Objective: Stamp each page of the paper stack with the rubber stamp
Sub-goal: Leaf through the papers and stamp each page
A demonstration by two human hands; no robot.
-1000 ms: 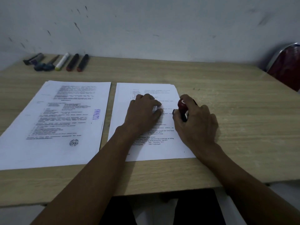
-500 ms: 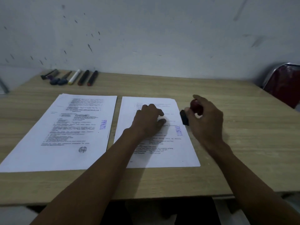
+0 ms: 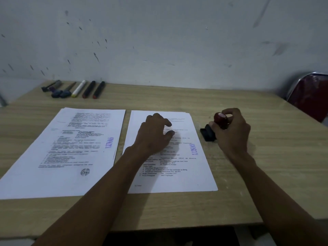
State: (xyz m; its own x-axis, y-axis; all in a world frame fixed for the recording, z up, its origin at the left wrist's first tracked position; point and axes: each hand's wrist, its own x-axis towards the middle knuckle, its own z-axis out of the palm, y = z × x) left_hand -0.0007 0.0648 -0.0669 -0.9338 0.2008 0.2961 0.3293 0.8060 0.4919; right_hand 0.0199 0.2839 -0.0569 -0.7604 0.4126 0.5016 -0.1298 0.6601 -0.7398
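A wooden tabletop [image 3: 248,174] fills the view, its near-left corner cut off. A red chair [image 3: 309,96] at two o'clock is partly out of frame. At nine o'clock lies a printed page [image 3: 67,157] with a purple stamp mark; its text is too blurred to read. At centre sits the paper stack [image 3: 191,171], its top page marked along the right edge. The left hand [image 3: 154,134] rests on it with loosely bent fingers, hiding several lines. Off the stack at three o'clock, the right hand's [image 3: 232,132] grip is clamped on the rubber stamp [image 3: 215,126]: red knob, black base on the wood. Markers [image 3: 78,88] lie at eleven o'clock.
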